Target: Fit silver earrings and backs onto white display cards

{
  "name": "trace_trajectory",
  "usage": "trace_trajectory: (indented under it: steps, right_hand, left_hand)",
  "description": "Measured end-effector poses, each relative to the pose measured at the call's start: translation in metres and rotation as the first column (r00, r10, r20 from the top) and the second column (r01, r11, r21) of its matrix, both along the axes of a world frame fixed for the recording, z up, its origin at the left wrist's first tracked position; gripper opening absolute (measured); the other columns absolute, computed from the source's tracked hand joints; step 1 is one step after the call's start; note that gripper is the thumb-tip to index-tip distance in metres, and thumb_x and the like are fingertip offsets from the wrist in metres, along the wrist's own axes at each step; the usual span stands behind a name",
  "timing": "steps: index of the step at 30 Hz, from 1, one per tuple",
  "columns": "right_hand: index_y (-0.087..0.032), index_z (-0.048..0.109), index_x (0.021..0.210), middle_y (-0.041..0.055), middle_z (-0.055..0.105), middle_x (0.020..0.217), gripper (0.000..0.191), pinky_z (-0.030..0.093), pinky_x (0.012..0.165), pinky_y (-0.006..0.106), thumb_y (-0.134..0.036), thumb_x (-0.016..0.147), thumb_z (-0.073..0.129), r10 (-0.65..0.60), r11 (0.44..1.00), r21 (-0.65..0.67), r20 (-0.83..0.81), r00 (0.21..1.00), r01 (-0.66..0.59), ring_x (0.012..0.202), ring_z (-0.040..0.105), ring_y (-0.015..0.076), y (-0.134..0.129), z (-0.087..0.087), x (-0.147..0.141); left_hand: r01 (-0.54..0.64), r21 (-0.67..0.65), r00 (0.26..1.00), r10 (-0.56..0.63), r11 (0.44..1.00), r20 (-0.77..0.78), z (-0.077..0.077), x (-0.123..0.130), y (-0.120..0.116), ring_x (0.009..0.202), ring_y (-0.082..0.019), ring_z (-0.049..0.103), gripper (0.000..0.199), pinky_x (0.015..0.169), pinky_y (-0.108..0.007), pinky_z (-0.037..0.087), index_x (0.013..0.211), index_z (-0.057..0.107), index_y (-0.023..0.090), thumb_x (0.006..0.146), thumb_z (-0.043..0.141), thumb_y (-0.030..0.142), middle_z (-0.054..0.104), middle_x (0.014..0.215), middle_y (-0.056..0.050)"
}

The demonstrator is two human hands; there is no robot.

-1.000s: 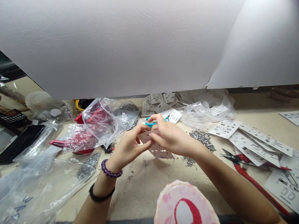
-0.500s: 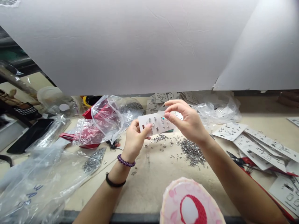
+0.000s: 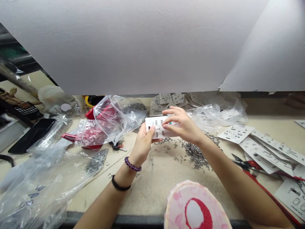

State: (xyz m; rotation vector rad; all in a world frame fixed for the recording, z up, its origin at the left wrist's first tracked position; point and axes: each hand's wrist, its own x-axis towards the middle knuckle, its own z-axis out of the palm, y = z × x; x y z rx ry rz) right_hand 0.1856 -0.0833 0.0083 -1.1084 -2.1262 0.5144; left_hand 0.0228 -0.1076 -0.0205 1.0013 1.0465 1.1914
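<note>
"Card whereabouts, from your head view?"

"Centre of the frame, above the table. I see it held up with its front showing, small metal pieces on it."

"What just changed?"

"My right hand. Half a second ago it hung clear of the card's right end; now its fingertips are over the front. I take that as closer work on the card, both hands meeting there."

"Clamped on something?"

"I can't tell whether thumb and finger pinch a piece; the other fingers are spread apart. Something teal shows among them, too covered to name."

"And the left?"

"My left hand is closed on the card's left end, thumb in front."

"Anything around them?"

"A heap of metal bits right of centre, just below the right wrist. Toward the right edge I have loose cards beside red-handled cutters, and a large clear bag lower left."
</note>
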Motion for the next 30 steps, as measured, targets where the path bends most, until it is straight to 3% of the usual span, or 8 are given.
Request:
trace_trajectory:
  steps: [6, 20, 30]
  right_hand:
    - [-0.024, 0.068, 0.078, 0.0017, 0.057, 0.118, 0.009, 0.026, 0.100, 0.050, -0.029, 0.077, 0.061, -0.020, 1.000, 0.007, 0.020, 1.000, 0.020, 0.123, 0.032, 0.0242, 0.0018, -0.0047, -0.0008]
    - [-0.024, 0.067, 0.076, 0.0024, 0.059, 0.115, 0.009, 0.024, 0.100, 0.052, -0.030, 0.077, 0.060, -0.060, 0.998, -0.031, 0.013, 0.998, 0.060, 0.123, 0.030, 0.0259, -0.0024, -0.0049, -0.0069]
    - [-0.023, 0.064, 0.074, 0.0023, 0.057, 0.117, 0.012, 0.021, 0.100, 0.053, -0.032, 0.078, 0.058, -0.054, 0.987, -0.154, -0.055, 0.997, 0.045, 0.125, 0.027, 0.0258, -0.0020, -0.0060, -0.0080]
  left_hand:
    - [0.033, -0.003, 0.997, -0.033, 0.999, 0.074, 0.0037, 0.0000, -0.0022, 0.088, -0.018, 0.059, 0.027, 0.060, -0.026, 0.054, 0.107, 0.047, 0.019, 0.081, 0.048, 0.027, 0.058, 0.107, -0.006]
    - [0.042, 0.058, 0.999, -0.043, 0.997, 0.010, 0.0040, -0.0026, -0.0021, 0.088, -0.017, 0.058, 0.028, 0.060, -0.025, 0.053, 0.102, 0.046, 0.020, 0.077, 0.055, 0.029, 0.058, 0.104, -0.004]
    - [0.034, 0.047, 0.999, -0.034, 0.998, 0.008, 0.0053, -0.0043, -0.0032, 0.084, -0.016, 0.057, 0.023, 0.058, -0.025, 0.053, 0.099, 0.045, 0.019, 0.077, 0.050, 0.023, 0.058, 0.101, -0.004]
